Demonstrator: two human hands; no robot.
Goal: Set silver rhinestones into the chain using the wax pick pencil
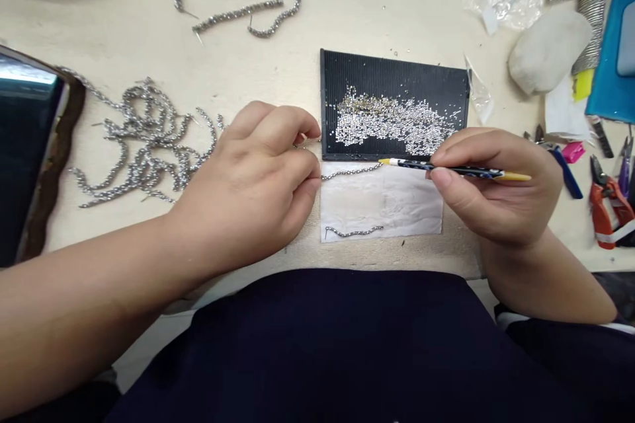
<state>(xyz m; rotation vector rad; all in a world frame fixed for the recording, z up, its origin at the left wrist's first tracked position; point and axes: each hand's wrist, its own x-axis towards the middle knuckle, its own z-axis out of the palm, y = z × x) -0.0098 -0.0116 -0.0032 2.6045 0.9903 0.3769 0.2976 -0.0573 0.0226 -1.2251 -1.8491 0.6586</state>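
Left grip (pixel 251 182) pinching silver bead chain (pixel 351 172), drawn straight
Right grip (pixel 489 188) clenched on a yellow-tipped pencil (pixel 459 170), its point at the chain's end, just below the ribbed black tray (pixel 391 69)

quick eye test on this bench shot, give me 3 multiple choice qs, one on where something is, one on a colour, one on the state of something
1. Where is the heap of beaded strands relative to the left hand?
A) right of it
B) left of it
C) on top of it

2. What colour is the tip of the pencil-like pick in the right hand?
A) red
B) green
C) yellow

3. What state are the silver beads on the black ridged tray in?
A) spread loose
B) sealed in a bag
C) threaded on a strand

Answers:
1. B, the heap lies beyond the hand's left side.
2. C, yellow shows at the tip.
3. A, they sit scattered across the ridges.
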